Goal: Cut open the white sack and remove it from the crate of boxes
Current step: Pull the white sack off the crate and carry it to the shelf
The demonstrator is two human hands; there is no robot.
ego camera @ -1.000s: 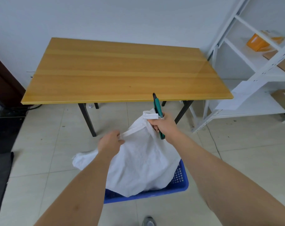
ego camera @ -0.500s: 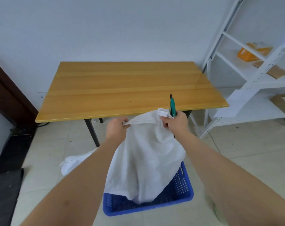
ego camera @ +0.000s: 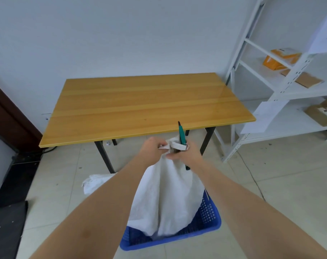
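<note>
Head view, nearest first: your two bare forearms reach forward over the blue crate, which sits on the tiled floor just short of the wooden table. The white sack hangs from your hands with its lower end inside the crate, so it is lifted but not clear of the rim. You cannot see any boxes in the crate; the sack and your arms cover most of its inside.

Above the crate, your left hand is closed, pinching a folded strip at the sack's top edge. Your right hand sits just beside it, the two nearly touching, and is clenched around both the gathered neck of the sack and a green-handled cutter. The cutter stands nearly upright, its dark tip poking up in front of the table's near edge. Whether the blade is out is too small to tell.

Left of the crate, more crumpled white sack material lies on the floor, near the table's front left leg.

Beyond your hands the table stands against the pale wall. Right of the table is a white metal shelf unit carrying an orange box, flat brown cardboard and a brown parcel.
</note>
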